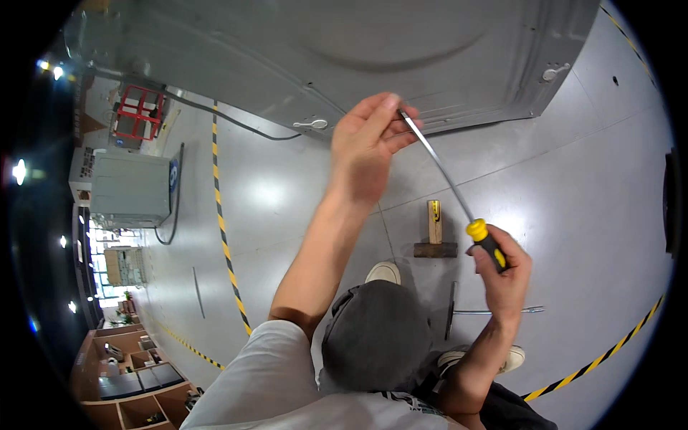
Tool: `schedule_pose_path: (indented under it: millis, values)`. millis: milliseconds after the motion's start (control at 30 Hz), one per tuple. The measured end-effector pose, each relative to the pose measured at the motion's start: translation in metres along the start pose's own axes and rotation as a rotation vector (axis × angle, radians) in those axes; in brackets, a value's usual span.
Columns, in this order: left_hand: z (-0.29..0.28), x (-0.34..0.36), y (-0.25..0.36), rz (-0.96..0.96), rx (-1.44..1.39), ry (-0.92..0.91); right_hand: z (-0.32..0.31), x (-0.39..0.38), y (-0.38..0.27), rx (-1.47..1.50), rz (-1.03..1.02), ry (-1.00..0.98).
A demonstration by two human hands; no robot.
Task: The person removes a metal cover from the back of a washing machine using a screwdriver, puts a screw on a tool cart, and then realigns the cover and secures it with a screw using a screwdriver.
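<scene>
My right hand (507, 269) is wrapped around the black-and-yellow handle of a long screwdriver (444, 170). Its steel shaft slants up and left from the handle. At the shaft's far end is my left hand (369, 136), thumb and forefinger pressed together and the other fingers curled behind the tip. Whether those fingers pinch the tip or a small part there, I cannot tell. Just beyond them stands a large grey metal appliance casing (265, 54) with pressed ridges. A pale key-shaped clip (311, 125) sits near its lower edge, a similar clip (555, 73) toward its right side.
On the grey floor lie a wooden-handled hammer (435, 249) and a metal T-shaped wrench (494, 312), near my shoes. A dark cable (244, 126) runs from the casing. Yellow-black tape (223, 229) marks the floor. Farther left are a grey-green cabinet (130, 188) and a red frame (138, 112).
</scene>
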State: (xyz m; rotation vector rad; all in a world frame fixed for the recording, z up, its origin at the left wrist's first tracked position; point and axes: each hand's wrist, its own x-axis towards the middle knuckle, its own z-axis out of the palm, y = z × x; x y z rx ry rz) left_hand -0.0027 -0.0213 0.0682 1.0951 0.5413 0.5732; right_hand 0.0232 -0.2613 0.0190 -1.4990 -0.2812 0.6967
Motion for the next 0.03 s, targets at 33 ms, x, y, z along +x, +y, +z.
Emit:
schedule_pose_path:
  millis: [33]
  values:
    - [-0.0146, -0.0014, 0.0015, 0.013, -0.029, 0.009, 0.0042, 0.0015, -0.0022, -0.021, -0.001, -0.006]
